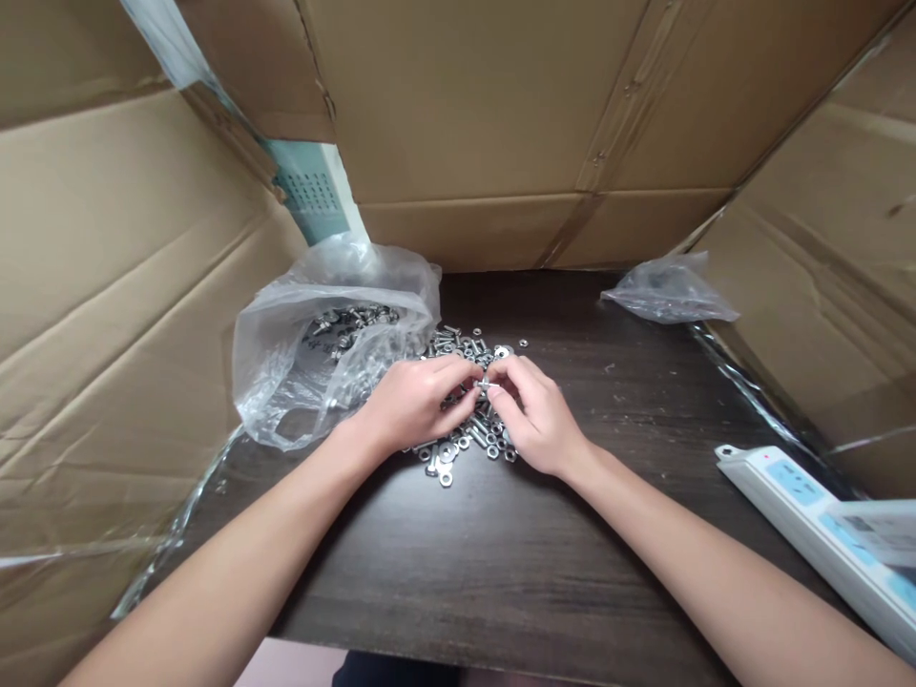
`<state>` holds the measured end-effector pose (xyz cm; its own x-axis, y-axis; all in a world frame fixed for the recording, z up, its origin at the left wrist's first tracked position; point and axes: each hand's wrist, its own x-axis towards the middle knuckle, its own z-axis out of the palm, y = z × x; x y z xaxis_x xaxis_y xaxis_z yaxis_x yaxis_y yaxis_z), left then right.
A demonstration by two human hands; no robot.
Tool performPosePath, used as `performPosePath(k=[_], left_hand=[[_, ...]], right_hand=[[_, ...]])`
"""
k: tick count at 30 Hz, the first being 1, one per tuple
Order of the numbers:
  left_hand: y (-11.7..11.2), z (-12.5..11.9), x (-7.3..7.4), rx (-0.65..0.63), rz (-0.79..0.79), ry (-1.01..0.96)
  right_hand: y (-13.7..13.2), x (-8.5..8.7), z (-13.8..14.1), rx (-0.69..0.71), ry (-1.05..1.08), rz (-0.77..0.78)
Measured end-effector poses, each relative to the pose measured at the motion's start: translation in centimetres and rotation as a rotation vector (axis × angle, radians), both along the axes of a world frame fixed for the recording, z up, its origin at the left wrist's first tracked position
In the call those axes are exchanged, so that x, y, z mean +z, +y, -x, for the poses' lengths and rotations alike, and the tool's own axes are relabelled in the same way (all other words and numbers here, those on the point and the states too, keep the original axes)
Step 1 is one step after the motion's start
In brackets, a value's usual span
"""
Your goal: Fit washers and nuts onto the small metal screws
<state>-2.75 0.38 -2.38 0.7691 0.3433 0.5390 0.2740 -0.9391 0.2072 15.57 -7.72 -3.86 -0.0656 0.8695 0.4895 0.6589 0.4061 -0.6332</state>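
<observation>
My left hand (419, 401) and my right hand (533, 410) meet over a heap of loose metal bolts, nuts and washers (458, 448) on the dark wooden table (501, 572). Both hands pinch one small silver bolt (483, 385) between their fingertips, just above the heap. The fingers of both hands are curled closed around it. A clear plastic bag (286, 382) holding more bolts (350, 324) lies open just left of my left hand.
Brown cardboard walls (129, 315) enclose the table on the left, back and right. A crumpled small plastic bag (669, 291) lies at the back right. A white power strip (822, 525) lies at the right front edge.
</observation>
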Motion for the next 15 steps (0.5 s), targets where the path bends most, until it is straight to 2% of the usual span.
performPosePath(k=[15], left_hand=[[0.04, -0.06, 0.13, -0.004, 0.010, -0.003]], right_hand=[[0.15, -0.15, 0.06, 0.016, -0.037, 0.023]])
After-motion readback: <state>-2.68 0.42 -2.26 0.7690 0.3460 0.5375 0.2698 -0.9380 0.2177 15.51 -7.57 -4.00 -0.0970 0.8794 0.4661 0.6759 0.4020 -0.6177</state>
